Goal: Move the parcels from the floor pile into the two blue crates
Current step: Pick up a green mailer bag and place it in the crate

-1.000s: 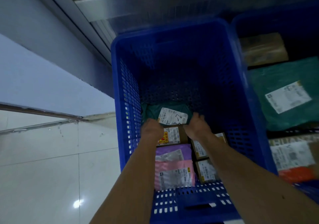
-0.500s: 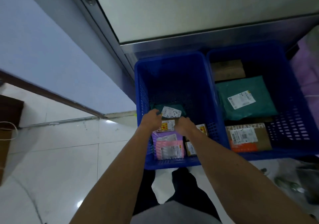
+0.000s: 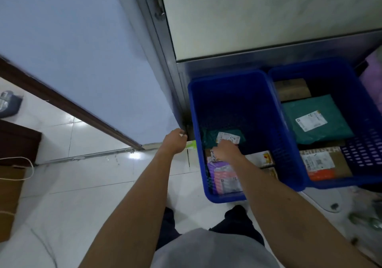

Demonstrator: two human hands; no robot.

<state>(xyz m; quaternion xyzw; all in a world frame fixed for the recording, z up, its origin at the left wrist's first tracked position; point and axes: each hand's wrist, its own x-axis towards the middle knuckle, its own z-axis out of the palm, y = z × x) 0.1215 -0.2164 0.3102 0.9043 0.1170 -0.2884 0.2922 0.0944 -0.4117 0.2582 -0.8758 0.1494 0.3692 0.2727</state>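
Green mailer [image 3: 208, 137] with a white shipping label [image 3: 228, 138], lying flat on the bottom of the left blue crate [image 3: 195, 112], about midway along its length; nearer the viewer in the same crate lie a purple and a pink mailer [image 3: 224, 176] side by side and small labelled cartons [image 3: 261, 158] against the right wall. The right hand [image 3: 225, 152] is inside this crate, back uppermost, its fingers reaching to the near edge of the white label; whether they pinch the mailer or only touch it cannot be told. The left hand [image 3: 174, 140] is outside the crate, just beside its left wall and above the floor [image 3: 103, 185], fingers curled away from the camera; whether it holds anything cannot be told. The right blue crate [image 3: 361, 154] stands touching the left one and contains, from far to near, a brown carton [image 3: 291, 90], a teal mailer [image 3: 330, 129] with a label, and a cardboard box [image 3: 341, 164] with a white label and an orange band. Both crates stand on the white tiled floor against a metal-framed panel [image 3: 227, 65]. A pale blue wall [image 3: 82, 50] with a dark skirting meets the frame at left. A brown paper bag [image 3: 10, 185] with a cord handle stands at the far left edge
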